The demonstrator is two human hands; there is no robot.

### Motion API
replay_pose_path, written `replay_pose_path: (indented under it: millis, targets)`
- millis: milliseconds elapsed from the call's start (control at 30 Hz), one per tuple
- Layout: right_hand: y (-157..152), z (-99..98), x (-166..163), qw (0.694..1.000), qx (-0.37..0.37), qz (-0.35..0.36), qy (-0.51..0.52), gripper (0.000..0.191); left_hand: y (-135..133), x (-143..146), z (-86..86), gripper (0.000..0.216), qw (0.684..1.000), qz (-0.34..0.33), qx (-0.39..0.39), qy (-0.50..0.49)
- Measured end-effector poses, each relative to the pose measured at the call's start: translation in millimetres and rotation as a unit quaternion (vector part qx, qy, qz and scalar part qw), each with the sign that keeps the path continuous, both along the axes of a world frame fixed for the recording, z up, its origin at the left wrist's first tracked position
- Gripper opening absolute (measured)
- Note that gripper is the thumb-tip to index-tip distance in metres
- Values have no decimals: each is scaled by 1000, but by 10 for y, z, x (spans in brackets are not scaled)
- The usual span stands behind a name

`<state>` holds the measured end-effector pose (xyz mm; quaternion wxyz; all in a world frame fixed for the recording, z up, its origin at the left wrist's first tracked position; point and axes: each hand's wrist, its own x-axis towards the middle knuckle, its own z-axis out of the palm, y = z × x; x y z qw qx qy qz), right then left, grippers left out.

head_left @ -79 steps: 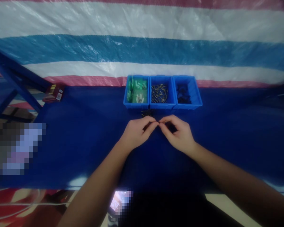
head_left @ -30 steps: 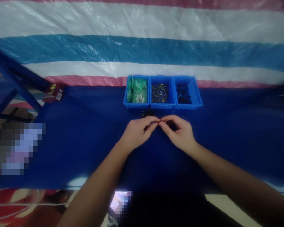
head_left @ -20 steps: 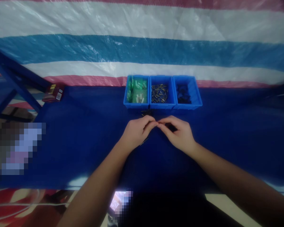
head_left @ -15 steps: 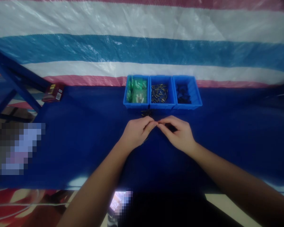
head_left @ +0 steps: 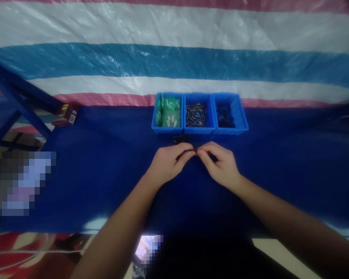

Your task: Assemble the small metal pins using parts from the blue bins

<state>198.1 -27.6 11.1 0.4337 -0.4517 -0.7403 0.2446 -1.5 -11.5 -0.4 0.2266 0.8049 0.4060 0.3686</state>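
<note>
My left hand (head_left: 171, 161) and my right hand (head_left: 219, 162) meet fingertip to fingertip above the blue table. Both are closed in a pinch around something small and dark, mostly hidden by the fingers, so its kind does not show. Just beyond my left fingers lies a little pile of thin dark and brass-coloured pieces (head_left: 180, 138) on the table. Past it stand three blue bins in a row. The middle bin (head_left: 199, 130) holds many similar thin brass-and-black pieces.
The left bin (head_left: 167, 131) contains green bags with small whitish pieces, the right bin (head_left: 231, 131) dark pieces. A dark red box (head_left: 65, 114) sits at the table's far left beside a blue metal frame (head_left: 20, 97). A striped tarp (head_left: 174, 62) hangs behind the blue table (head_left: 104, 162).
My joined fingertips have shifted very slightly to the right, and the left thumb and fingers have changed their pinch a little. The bins and pile stay put.
</note>
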Motion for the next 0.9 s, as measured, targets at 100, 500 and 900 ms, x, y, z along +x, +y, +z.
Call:
replay_pose_path:
  millis: [100,500,900]
  targets:
    - [-5,-1,-9,1000,14,-11,-1,8,5,-8,4,20,1000,-9,-1,4]
    - [1,-11,15,1000,9,-6,-12,16,-30,20,30,14,1000,-9,-16,-19]
    - [-9,-20,-5,1000,10,-12,-27,14,-36,21,8,12,999,2,-38,-2]
